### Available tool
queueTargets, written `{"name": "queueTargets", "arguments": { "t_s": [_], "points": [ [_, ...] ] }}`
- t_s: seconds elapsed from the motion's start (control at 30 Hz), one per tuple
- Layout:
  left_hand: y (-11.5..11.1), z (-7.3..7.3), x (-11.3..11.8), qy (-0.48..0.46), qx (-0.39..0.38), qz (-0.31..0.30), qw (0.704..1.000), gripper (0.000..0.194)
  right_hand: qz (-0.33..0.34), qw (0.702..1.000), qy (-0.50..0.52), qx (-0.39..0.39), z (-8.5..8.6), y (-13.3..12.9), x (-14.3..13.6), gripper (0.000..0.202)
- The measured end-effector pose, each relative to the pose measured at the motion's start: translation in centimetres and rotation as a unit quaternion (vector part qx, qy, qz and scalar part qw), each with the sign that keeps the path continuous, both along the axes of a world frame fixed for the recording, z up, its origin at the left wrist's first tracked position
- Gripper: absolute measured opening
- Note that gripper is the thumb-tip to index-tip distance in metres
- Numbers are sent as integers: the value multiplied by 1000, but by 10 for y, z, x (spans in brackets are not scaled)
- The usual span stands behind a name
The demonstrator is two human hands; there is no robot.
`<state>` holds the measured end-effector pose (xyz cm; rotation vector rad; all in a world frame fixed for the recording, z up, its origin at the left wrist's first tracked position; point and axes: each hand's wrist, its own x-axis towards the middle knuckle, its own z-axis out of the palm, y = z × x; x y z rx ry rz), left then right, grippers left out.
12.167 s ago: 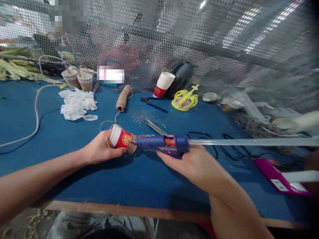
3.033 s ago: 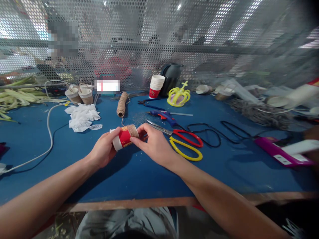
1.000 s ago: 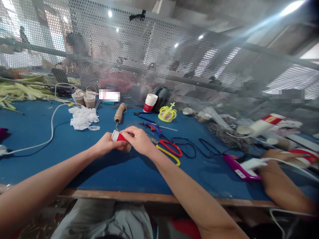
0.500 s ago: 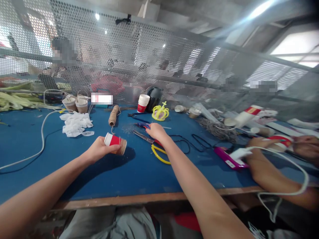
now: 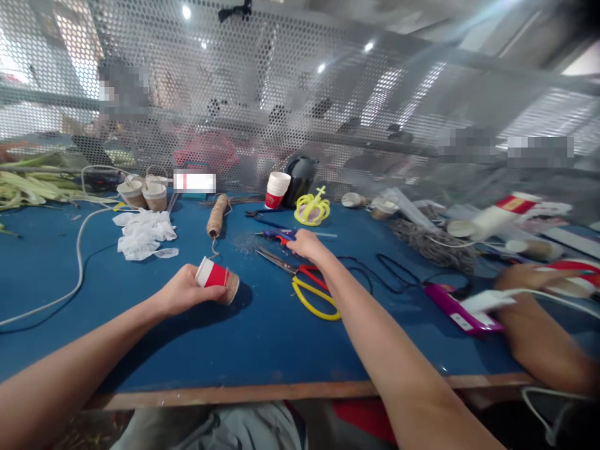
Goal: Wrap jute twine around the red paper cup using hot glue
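My left hand [image 5: 180,290] is closed around a red and white paper cup [image 5: 213,274], tilted on its side just over the table. Brown twine is wound round the cup's right end, and a strand leads back to a twine roll [image 5: 217,215] lying behind it. Farther right, my right hand [image 5: 307,245] grips a blue glue gun [image 5: 277,234] with a red trigger, lying low at the table; my fingers hide part of its handle. Scissors [image 5: 291,269] with red and yellow handles lie spread just in front of that hand.
Crumpled white gloves [image 5: 145,234], twine-wrapped cups [image 5: 154,197], stacked paper cups [image 5: 277,187] and a yellow crown [image 5: 313,209] stand around the blue table [image 5: 225,350]. At right are a purple power strip [image 5: 457,309], cords and a co-worker's arm [image 5: 539,331]. Perforated metal screen [image 5: 234,81] behind.
The view has shifted, so the table things at right sit farther right. My left hand keeps the cup and my right hand stays at the glue gun. The co-worker's arm is blurred by motion.
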<state>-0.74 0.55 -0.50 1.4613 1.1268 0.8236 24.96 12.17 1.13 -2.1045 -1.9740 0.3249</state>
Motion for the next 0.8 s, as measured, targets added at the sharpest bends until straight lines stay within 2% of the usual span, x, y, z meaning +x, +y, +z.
{"name": "queueTargets", "arguments": {
  "t_s": [0.1, 0.2, 0.27, 0.3, 0.37, 0.43, 0.53, 0.6, 0.8],
  "points": [
    [0, -2, -2, 9, 1, -6, 1000, 21, 12, 996, 85, -14, 11, -17, 0, 22],
    [0, -4, -4, 12, 7, -19, 1000, 23, 64, 981, 181, -28, 29, -43, -2, 15],
    [0, -4, -4, 16, 13, -26, 999, 23, 109, 925, 355, -80, 38, -61, -5, 11],
    [-1, -4, -4, 17, 14, -28, 999, 23, 120, 904, 399, -102, 42, -69, -7, 12],
    [-1, -2, -4, 16, 14, -37, 999, 22, 142, 877, 437, -141, 44, -82, -12, 16],
    [-1, 0, -4, 17, 15, -48, 999, 21, 164, 863, 450, -159, 40, -91, -18, 19],
    [2, 2, -6, 37, 18, -47, 998, 20, 185, 865, 441, -152, 33, -100, -26, 22],
    [5, 2, -9, 52, 24, -23, 998, 21, 187, 875, 427, -131, 31, -103, -29, 21],
    [12, 0, -13, 42, 21, -21, 999, 21, 169, 933, 305, -92, 44, -112, -40, 16]
  ]
}}
